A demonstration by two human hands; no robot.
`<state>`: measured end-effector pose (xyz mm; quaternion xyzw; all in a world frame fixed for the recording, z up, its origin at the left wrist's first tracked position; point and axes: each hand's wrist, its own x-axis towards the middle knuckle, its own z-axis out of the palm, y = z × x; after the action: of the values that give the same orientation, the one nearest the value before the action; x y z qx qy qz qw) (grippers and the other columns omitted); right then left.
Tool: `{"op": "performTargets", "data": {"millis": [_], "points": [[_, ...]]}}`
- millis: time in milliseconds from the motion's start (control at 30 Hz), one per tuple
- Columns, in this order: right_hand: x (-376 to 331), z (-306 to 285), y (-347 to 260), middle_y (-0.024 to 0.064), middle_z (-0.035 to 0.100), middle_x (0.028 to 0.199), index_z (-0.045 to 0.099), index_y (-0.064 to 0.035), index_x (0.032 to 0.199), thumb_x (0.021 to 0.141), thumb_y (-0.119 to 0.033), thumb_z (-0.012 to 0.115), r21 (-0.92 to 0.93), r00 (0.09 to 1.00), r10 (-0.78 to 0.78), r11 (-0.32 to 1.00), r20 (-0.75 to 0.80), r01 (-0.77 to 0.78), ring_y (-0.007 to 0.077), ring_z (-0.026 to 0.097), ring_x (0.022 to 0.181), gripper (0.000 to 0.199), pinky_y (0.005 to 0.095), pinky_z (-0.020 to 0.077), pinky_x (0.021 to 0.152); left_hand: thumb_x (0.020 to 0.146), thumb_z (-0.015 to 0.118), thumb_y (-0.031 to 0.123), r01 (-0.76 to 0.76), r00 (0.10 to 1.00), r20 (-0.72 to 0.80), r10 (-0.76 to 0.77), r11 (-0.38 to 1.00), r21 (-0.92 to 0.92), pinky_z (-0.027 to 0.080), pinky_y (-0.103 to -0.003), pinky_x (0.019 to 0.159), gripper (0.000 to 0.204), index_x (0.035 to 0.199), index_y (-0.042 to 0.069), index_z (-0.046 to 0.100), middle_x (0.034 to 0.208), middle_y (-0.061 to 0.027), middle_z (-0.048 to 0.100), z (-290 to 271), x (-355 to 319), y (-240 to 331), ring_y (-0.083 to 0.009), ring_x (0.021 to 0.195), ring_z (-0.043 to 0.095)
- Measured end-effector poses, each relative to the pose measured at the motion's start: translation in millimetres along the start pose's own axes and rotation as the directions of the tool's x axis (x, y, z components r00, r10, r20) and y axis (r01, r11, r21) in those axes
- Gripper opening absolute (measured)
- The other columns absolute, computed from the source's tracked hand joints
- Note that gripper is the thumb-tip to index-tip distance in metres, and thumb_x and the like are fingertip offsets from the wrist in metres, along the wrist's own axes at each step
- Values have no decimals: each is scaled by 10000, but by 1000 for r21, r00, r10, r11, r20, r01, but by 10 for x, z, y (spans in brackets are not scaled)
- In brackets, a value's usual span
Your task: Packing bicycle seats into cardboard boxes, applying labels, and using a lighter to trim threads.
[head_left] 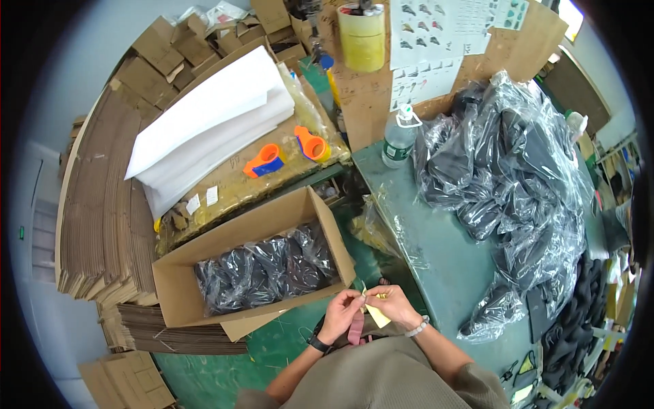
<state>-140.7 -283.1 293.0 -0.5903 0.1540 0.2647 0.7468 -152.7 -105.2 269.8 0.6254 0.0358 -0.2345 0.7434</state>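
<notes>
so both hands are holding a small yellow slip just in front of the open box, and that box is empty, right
Not quite. The head view shows the cardboard box is filled with dark items in clear plastic bags. The rest holds: the left hand and right hand hold the small yellow slip.

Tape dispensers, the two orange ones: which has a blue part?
The left tape dispenser, lying nearer the white paper stack; the right tape dispenser looks all orange.

One open carton (255, 262) holds about four bagged dark items (269, 273). Two orange tape dispensers (264, 161) lie on the bench, one water bottle (398, 138) stands on the table, and one yellow tape roll (362, 37) stands above. Two hands (368, 308) share one yellow tag (377, 315).
</notes>
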Motion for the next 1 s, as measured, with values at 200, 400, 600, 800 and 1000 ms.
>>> {"op": "performTargets", "data": {"millis": [200, 400, 600, 800, 1000], "points": [[51, -99, 44, 63, 689, 779, 706, 4, 955, 806, -198, 711, -177, 983, -185, 967, 19, 185, 94, 614, 707, 251, 272, 510, 623, 926, 626, 125, -22, 973, -211, 94, 947, 319, 474, -233, 709, 149, 977, -15, 626, 859, -33, 627, 176, 27, 159, -86, 792, 568], [-91, -284, 79, 93, 684, 695, 684, 18, 772, 731, -150, 666, -155, 957, -220, 969, -191, 192, 139, 645, 652, 173, 296, 518, 619, 957, 581, 140, -78, 995, -25, 93, 930, 358, 438, -221, 652, 189, 907, -40, 613, 784, -31, 620, 372, 258, 90, -79, 708, 533], [-213, -411, 237, 121, 653, 653, 676, 7, 750, 724, -179, 688, -180, 897, -297, 951, -326, 250, 181, 632, 609, 188, 318, 506, 590, 972, 560, 175, -86, 996, 69, 64, 915, 395, 439, -230, 623, 257, 836, -41, 587, 750, -41, 616, 594, 373, 70, -79, 675, 536], [-330, -427, 220, 150, 659, 664, 677, -1, 751, 716, -187, 692, -208, 850, -351, 934, -392, 290, 254, 663, 627, 190, 349, 515, 592, 985, 546, 212, 33, 987, 146, -73, 964, 263, 442, -207, 605, 258, 810, 22, 546, 742, -18, 582, 642, 507, 77, -68, 675, 536], [-341, -432, 248, 130, 659, 662, 683, -1, 771, 731, -184, 679, -150, 915, -272, 960, -299, 236, 193, 655, 634, 188, 335, 513, 590, 992, 537, 210, 252, 932, 242, -268, 963, 98, 544, -261, 675, 231, 825, 52, 512, 800, -46, 601, 579, 474, 167, -113, 703, 606]]}}
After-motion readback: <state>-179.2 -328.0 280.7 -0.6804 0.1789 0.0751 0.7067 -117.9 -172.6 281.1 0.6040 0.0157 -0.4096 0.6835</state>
